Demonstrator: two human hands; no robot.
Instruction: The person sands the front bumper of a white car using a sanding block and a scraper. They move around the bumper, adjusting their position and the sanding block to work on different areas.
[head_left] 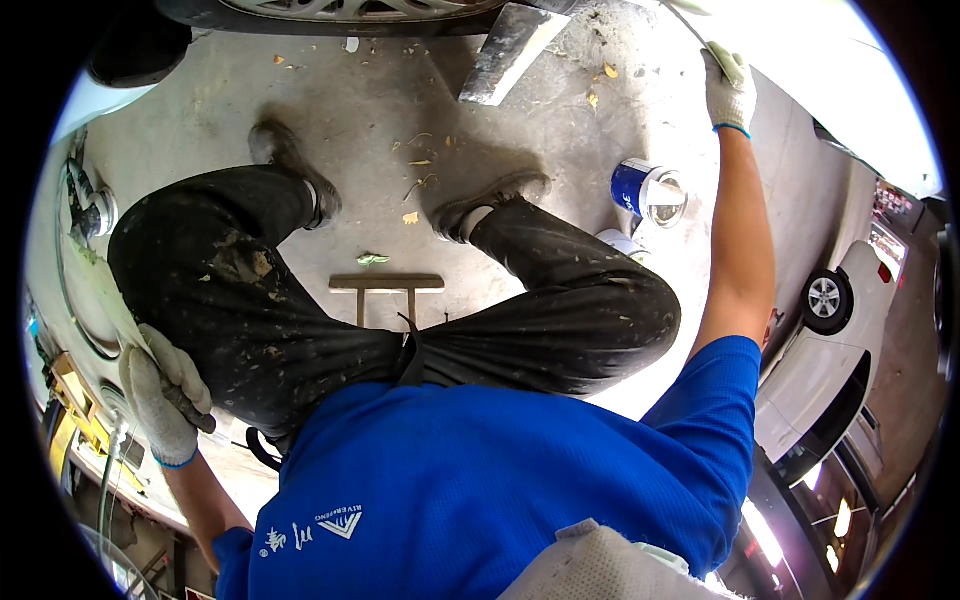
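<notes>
Left grip [160, 405]: curled around a dark piece [188, 408] beside the left thigh; piece could be dropped if fingers are slackened.
Right shoe [490, 202]: grey board [513, 52] could be tripped over; blue can [629, 186] could be tipped if kicked.
Right grip [730, 88]: raised at white panel [850, 90]; hold cannot be told; panel could be scuffed by uneven pressure.

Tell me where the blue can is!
In the head view, the blue can is on the floor, right of the middle, between the person's right shoe and right forearm.
</notes>
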